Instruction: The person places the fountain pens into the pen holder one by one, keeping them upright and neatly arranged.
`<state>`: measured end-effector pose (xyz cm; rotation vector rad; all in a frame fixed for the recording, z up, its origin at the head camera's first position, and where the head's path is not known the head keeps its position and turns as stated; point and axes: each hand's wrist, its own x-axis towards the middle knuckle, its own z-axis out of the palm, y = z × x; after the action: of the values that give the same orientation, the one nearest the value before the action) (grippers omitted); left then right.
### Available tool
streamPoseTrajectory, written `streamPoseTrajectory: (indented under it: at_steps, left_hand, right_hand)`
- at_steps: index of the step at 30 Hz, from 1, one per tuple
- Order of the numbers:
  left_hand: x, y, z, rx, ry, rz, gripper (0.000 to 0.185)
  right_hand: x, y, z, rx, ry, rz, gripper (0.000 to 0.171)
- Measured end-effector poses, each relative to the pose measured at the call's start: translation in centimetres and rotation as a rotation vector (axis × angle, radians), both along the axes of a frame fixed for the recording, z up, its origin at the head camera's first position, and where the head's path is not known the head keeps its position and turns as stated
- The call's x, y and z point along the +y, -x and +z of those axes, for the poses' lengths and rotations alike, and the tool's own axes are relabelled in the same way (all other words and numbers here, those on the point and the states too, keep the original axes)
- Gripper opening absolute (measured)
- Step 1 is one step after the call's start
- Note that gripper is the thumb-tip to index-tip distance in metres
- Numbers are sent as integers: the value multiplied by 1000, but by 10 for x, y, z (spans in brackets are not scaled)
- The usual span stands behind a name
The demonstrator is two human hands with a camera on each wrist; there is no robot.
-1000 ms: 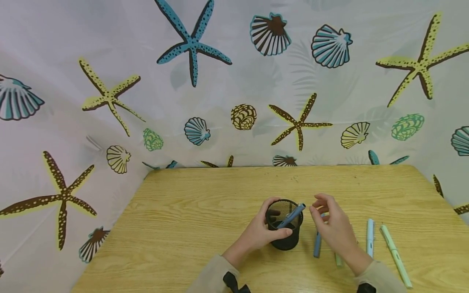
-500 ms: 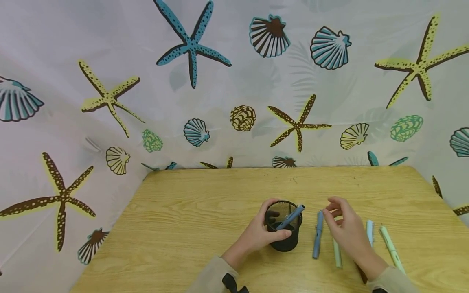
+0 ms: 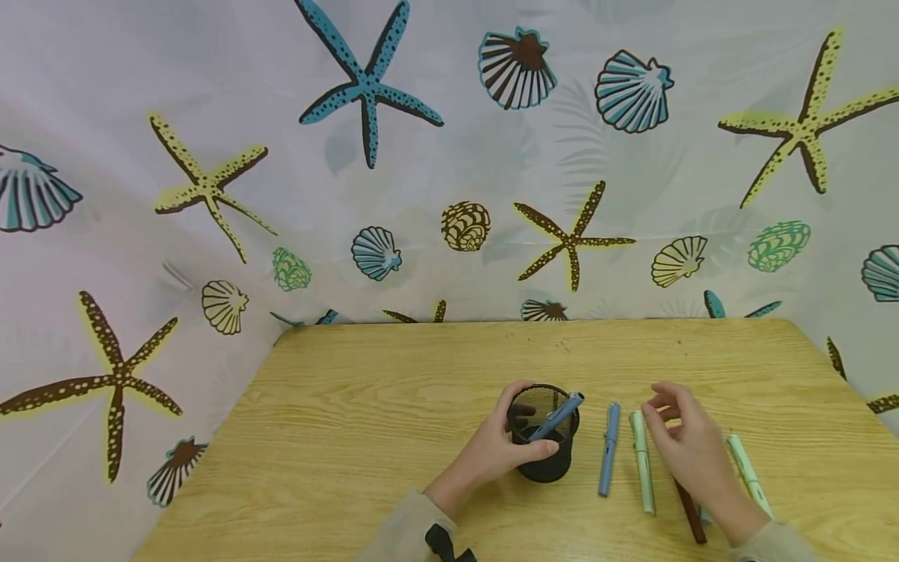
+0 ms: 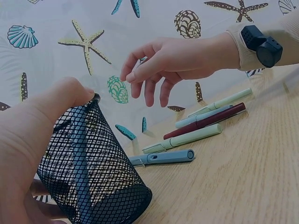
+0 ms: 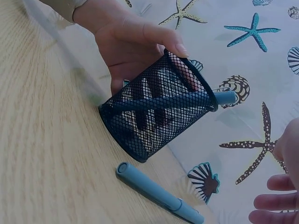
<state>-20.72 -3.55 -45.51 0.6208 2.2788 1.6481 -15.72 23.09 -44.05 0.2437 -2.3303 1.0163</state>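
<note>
No legible text anywhere.

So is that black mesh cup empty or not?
Not empty: the black mesh cup, gripped by the left hand, holds one blue pen leaning over its rim.

- Both hands bare; no gloves, no rings visible.
- Left hand [image 3: 492, 451]: beige knit sleeve ends at the wrist in a ribbed cuff.
- Right hand [image 3: 691, 453]: same beige sleeve, cuff snug at the wrist.
- Black wrist-worn camera unit [image 4: 261, 42] on a black strap over the right cuff; rounded housing.
- A similar black unit [image 3: 445, 542] sits on the left cuff.
</note>
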Motion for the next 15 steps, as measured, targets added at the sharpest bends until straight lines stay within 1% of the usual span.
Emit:
streamPoseTrajectory:
  at_steps: [6, 12, 15]
  left_hand:
    - [0, 1, 0, 5, -4, 0, 75]
    - [0, 0, 0, 17, -6, -4, 75]
    - [-1, 0, 1, 13, -7, -3, 75]
  right_hand:
    - [7, -3, 2, -13, -33, -35, 27]
    - [14, -7, 4, -67, -57, -48, 27]
    - [20, -7, 4, -59, -74, -53, 26]
